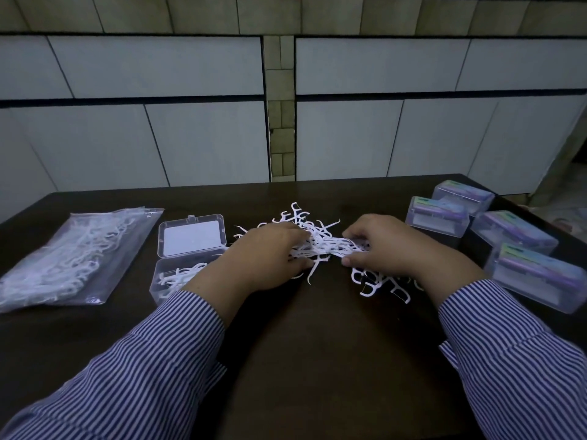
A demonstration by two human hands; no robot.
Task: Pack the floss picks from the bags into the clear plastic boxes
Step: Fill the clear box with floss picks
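A loose pile of white floss picks [313, 227] lies in the middle of the dark table. My left hand [265, 257] and my right hand [386, 246] grip the two ends of one bundle of floss picks [327, 247] between them, just above the pile. More picks [378, 285] lie scattered under my right wrist. An open clear plastic box [190, 249] sits left of my left hand, its lid flipped back, a few picks in its base. Further left lies a clear bag [73, 255] holding many floss picks.
Several closed clear boxes with purple labels [521, 246] stand in a cluster at the table's right edge. A tiled wall rises behind the table's far edge [286, 185]. Bare dark tabletop [317, 360] stretches between my striped sleeves.
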